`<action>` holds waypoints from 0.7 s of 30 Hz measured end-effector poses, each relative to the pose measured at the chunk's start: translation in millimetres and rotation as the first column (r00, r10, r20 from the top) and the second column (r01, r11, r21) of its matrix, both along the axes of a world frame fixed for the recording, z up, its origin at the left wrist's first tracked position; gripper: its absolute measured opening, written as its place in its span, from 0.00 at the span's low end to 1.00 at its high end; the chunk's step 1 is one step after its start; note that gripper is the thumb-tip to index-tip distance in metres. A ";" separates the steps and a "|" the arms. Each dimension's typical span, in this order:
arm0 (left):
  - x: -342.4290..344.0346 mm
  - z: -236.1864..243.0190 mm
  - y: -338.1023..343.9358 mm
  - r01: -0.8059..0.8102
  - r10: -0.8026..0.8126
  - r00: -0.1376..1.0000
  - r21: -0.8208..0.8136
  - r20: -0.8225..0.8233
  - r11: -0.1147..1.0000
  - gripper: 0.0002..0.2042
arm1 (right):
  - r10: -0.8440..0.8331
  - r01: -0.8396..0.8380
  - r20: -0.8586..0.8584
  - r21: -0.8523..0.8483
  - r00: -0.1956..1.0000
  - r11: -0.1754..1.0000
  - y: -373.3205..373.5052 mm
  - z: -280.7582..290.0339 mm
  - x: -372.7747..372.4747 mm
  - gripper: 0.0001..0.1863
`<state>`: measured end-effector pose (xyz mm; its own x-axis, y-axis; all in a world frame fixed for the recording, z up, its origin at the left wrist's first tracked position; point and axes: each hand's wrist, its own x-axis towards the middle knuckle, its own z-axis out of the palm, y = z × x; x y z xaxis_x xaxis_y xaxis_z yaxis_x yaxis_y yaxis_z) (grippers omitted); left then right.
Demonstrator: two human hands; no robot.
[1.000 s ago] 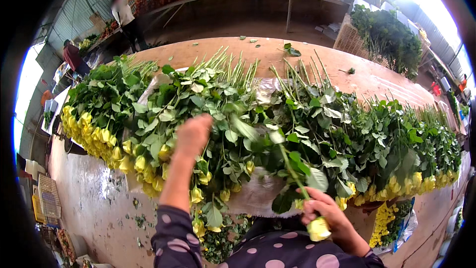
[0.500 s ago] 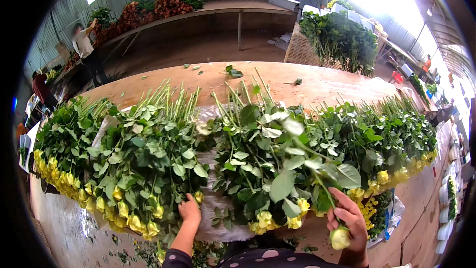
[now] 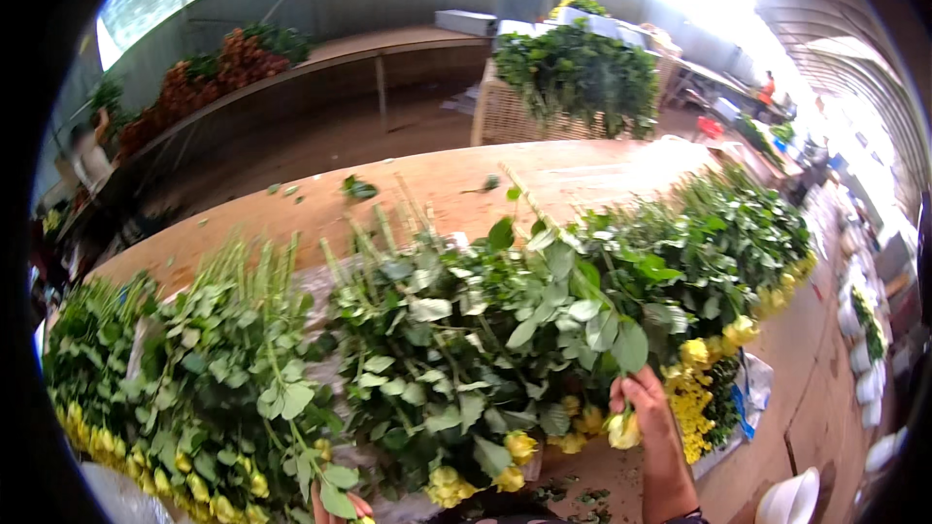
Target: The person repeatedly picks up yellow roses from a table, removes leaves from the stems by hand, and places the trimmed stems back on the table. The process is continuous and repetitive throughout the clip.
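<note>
Hands among yellow roses on the surface
Right hand (image 3: 649, 406) gripped a yellow rose (image 3: 622, 430) at lower right; left hand (image 3: 335, 505), bottom edge, lay mostly hidden under leaves, grip unclear; rose bunches (image 3: 437, 349) covered the wooden surface (image 3: 582, 175).

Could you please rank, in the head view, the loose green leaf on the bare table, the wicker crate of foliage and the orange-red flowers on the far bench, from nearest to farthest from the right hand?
From the right hand:
1. Loose green leaf, on the bare wooden table, up and left.
2. Wicker crate, beyond the table's far edge.
3. Orange-red flowers, on the far bench, top left.
</note>
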<state>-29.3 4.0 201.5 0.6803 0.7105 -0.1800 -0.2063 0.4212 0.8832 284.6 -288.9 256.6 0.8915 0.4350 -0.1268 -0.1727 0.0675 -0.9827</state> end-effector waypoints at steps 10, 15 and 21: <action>37.0 -33.2 -35.4 0.064 -0.054 0.995 0.116 -0.087 0.991 0.26 | 0.528 0.833 0.649 -0.480 0.548 -0.274 -148.0 82.6 170.1 0.17; 15.2 -71.0 -26.3 0.178 0.145 0.719 0.383 -0.679 0.906 0.26 | 0.113 -0.094 0.060 -0.253 0.992 0.963 65.8 74.6 3.7 0.09; 26.9 -41.5 -28.1 0.202 0.187 0.852 0.636 -0.490 0.745 0.20 | 0.769 -0.735 -0.084 -0.373 0.634 0.565 208.4 -91.1 -168.2 0.28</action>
